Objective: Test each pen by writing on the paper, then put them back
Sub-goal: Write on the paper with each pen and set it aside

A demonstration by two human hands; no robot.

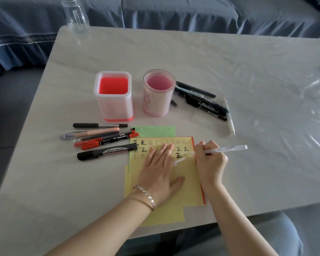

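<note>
A pale desk (211,58) under glossy clear film (314,85) stands before a blue cloth-draped sofa (174,12); grey floor (9,104) lies left.

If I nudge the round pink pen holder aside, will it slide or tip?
Probably light: the round pink holder looks empty, with pens lying out on the table beside it. It stands taller than wide, so a push near the rim may tip it; push low. Being round and smooth-walled, it would likely roll if it fell.

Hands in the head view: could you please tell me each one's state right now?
Left hand: open, pressing flat on the yellow paper.
Right hand: grips the white pen.
</note>
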